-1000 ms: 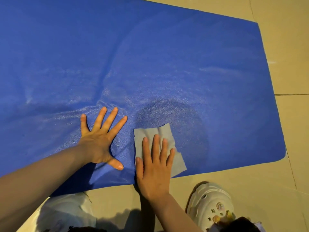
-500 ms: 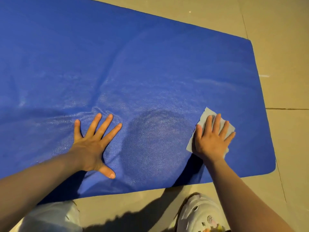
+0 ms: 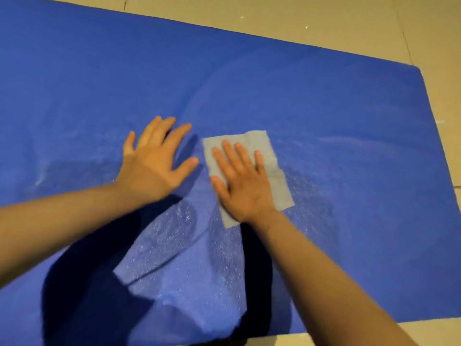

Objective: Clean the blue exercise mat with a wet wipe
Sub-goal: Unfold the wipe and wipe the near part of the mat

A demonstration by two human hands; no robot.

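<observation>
The blue exercise mat (image 3: 324, 101) lies flat on the floor and fills most of the head view. A pale grey wet wipe (image 3: 262, 146) is spread out near the mat's middle. My right hand (image 3: 242, 181) presses flat on the wipe with straight fingers, covering its lower left part. My left hand (image 3: 154, 161) rests flat on the bare mat just left of the wipe, fingers spread. Damp, shiny patches show on the mat below and to the right of the hands.
Beige floor tiles (image 3: 324, 18) border the mat along the far edge, the right side and the near right corner. My arms cast dark shadows on the near part of the mat.
My right hand slid the wipe from the mat's right side back left and farther from me. My left hand moved forward too. The view shifted over the mat; the shoes are out of view.
</observation>
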